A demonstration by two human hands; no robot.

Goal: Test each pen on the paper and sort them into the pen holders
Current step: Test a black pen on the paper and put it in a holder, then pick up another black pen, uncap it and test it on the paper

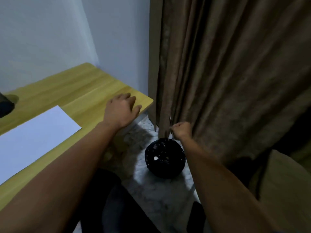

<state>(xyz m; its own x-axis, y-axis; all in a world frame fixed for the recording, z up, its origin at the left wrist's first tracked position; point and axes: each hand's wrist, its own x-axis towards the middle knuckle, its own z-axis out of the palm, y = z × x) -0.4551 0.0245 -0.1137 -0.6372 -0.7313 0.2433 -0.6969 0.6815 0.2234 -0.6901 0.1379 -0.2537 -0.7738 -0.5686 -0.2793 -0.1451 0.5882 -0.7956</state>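
Observation:
My left hand (122,110) lies flat with straight fingers on the right end of the wooden desk (94,91). Off the desk's edge, my right hand (181,130) is curled round a thin pen (171,125) held upright, just above a black bin (165,158) on the floor. A white sheet of paper (33,133) lies on the desk to the left. At the far left edge, a dark object (5,105) stands on the desk, only partly visible; I cannot tell if it is a pen holder.
A brown curtain (227,73) hangs right behind my right hand. The black bin is lined with a bag and holds a small white scrap. A pale wall stands behind the desk. A light cushion (282,190) sits at the lower right.

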